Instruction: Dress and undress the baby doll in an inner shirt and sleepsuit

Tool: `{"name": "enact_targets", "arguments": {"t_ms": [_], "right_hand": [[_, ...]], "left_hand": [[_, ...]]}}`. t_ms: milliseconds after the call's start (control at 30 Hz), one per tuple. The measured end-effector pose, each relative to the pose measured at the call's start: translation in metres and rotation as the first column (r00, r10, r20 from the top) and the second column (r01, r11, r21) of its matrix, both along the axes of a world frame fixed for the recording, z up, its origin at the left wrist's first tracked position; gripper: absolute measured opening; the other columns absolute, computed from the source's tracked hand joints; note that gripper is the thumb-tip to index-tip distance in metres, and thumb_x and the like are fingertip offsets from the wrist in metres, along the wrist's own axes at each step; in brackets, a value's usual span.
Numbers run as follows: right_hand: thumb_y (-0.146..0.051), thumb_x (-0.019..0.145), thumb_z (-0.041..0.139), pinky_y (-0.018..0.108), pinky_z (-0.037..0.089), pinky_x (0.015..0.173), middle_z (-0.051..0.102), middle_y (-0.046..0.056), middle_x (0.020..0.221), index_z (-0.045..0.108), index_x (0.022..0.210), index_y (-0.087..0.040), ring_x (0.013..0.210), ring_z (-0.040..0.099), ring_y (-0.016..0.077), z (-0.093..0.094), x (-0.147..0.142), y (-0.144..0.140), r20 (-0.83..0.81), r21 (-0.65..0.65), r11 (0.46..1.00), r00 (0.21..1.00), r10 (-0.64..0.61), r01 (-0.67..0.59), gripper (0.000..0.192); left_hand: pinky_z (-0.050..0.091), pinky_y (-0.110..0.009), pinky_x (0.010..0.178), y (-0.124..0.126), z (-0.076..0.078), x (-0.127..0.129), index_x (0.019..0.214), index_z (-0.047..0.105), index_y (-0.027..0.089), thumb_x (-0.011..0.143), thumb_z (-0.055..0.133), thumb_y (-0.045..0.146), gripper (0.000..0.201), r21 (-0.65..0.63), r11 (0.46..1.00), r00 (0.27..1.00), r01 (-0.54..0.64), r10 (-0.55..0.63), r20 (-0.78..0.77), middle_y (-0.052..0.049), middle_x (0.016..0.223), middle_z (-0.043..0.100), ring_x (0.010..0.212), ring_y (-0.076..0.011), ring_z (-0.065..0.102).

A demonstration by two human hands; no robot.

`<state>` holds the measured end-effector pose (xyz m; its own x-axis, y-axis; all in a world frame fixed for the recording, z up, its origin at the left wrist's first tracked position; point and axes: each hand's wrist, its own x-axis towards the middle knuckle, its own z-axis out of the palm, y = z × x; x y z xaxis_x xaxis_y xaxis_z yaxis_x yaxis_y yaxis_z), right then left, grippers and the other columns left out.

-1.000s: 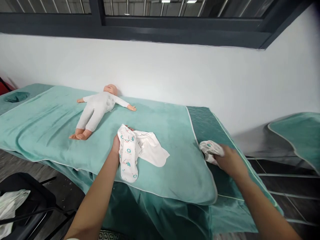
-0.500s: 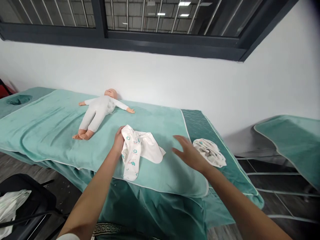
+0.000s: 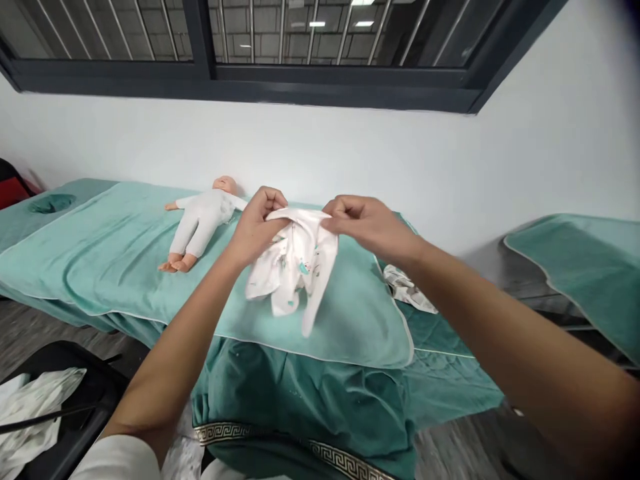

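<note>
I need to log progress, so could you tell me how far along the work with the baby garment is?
Done: the garment is off the towel, gripped at its top edge by left hand and right hand. In hand: it hangs bunched between them. Left: the doll lies apart in its white suit, and a second cloth sits on the bed's right end.

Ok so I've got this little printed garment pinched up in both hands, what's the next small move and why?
Probably draw the hands apart to spread it. The left hand and right hand pinch the top edge of the baby garment close together, so it hangs bunched and twisted above the teal towel. The doll lies off to the left, untouched.
</note>
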<state>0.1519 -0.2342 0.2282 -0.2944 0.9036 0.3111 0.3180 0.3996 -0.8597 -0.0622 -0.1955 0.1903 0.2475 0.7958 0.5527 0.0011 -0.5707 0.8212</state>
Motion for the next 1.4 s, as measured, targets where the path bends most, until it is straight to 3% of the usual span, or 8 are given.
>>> {"name": "enact_targets", "arguments": {"t_ms": [233,467,633,733,867,1100,1233,1400], "right_hand": [[-0.022,0.079,0.062,0.026,0.034,0.058,0.061,0.000,0.080,0.053,0.082,-0.022,0.066,0.048,0.0134,0.009,0.044,0.001,0.380,0.214,0.964,0.896,-0.230,0.157,0.010],[-0.014,0.080,0.048,0.031,0.043,0.072,0.066,0.005,0.104,0.062,0.109,-0.023,0.085,0.060,0.0209,-0.020,0.069,0.008,0.579,0.462,0.876,0.701,-0.416,0.139,0.033],[-0.016,0.086,0.047,0.030,0.047,0.078,0.066,0.007,0.105,0.061,0.104,-0.021,0.093,0.063,0.0206,-0.094,0.068,-0.024,0.706,0.156,0.981,0.707,-0.029,-0.115,0.024],[-0.009,0.084,0.045,0.033,0.047,0.085,0.066,0.008,0.106,0.063,0.106,-0.020,0.100,0.063,0.0228,-0.150,0.063,-0.040,0.799,-0.014,0.983,0.589,0.122,-0.185,0.031],[-0.023,0.095,0.046,0.037,0.046,0.091,0.066,0.010,0.109,0.062,0.109,-0.019,0.103,0.062,0.0249,-0.187,0.057,-0.047,0.799,-0.098,0.973,0.566,0.203,-0.211,0.021],[-0.038,0.102,0.040,0.036,0.044,0.085,0.068,0.009,0.099,0.062,0.090,-0.019,0.095,0.061,0.0242,-0.180,0.053,-0.038,0.727,-0.185,0.945,0.609,0.317,-0.271,0.031],[-0.040,0.100,0.044,0.029,0.039,0.066,0.056,0.000,0.072,0.052,0.074,-0.021,0.070,0.052,0.0162,-0.154,0.037,-0.039,0.548,-0.252,0.942,0.770,0.326,-0.220,0.034],[-0.035,0.098,0.049,0.033,0.046,0.089,0.060,0.004,0.102,0.057,0.085,-0.022,0.095,0.058,0.0184,-0.108,-0.017,-0.042,0.175,-0.055,0.942,0.926,0.335,-0.330,0.020]], "left_hand": [[0.042,-0.029,0.071,0.006,0.013,-0.022,0.100,0.059,0.023,0.085,0.056,0.018,0.016,0.368,0.921,0.695,-0.132,0.350,-0.628,-0.001,0.095,0.067,0.087,-0.0192,0.061],[0.042,-0.036,0.079,0.016,-0.012,-0.029,0.102,0.059,0.018,0.088,0.042,0.008,0.024,0.637,0.726,0.275,-0.261,0.688,-0.672,-0.011,0.099,0.067,0.097,-0.0268,0.063],[0.040,-0.030,0.068,-0.003,-0.060,-0.048,0.097,0.060,0.021,0.092,0.045,0.017,0.017,0.302,0.953,0.261,0.028,0.284,-0.923,-0.005,0.098,0.069,0.087,-0.0220,0.064],[0.040,-0.028,0.067,-0.014,-0.092,-0.055,0.088,0.062,0.021,0.092,0.050,0.027,0.014,0.028,0.982,0.173,0.187,-0.005,-0.985,-0.004,0.094,0.070,0.085,-0.0217,0.065],[0.043,-0.030,0.076,-0.023,-0.113,-0.056,0.093,0.064,0.020,0.090,0.056,0.033,0.015,-0.065,0.962,0.193,0.267,-0.119,-0.974,-0.005,0.096,0.068,0.092,-0.0229,0.063],[0.043,-0.028,0.074,-0.022,-0.112,-0.061,0.099,0.064,0.021,0.093,0.053,0.045,0.027,-0.246,0.940,0.327,0.238,-0.316,-0.891,-0.003,0.097,0.067,0.087,-0.0200,0.061],[0.044,-0.032,0.081,-0.006,-0.097,-0.062,0.096,0.065,0.021,0.097,0.046,0.031,0.022,0.147,0.986,0.420,0.084,0.099,-0.902,-0.007,0.099,0.066,0.095,-0.0223,0.060],[0.046,-0.035,0.083,0.016,-0.036,-0.016,0.105,0.066,0.022,0.094,0.047,0.025,0.022,0.444,0.833,0.501,-0.331,0.554,-0.665,-0.007,0.103,0.066,0.096,-0.0232,0.061]]}}
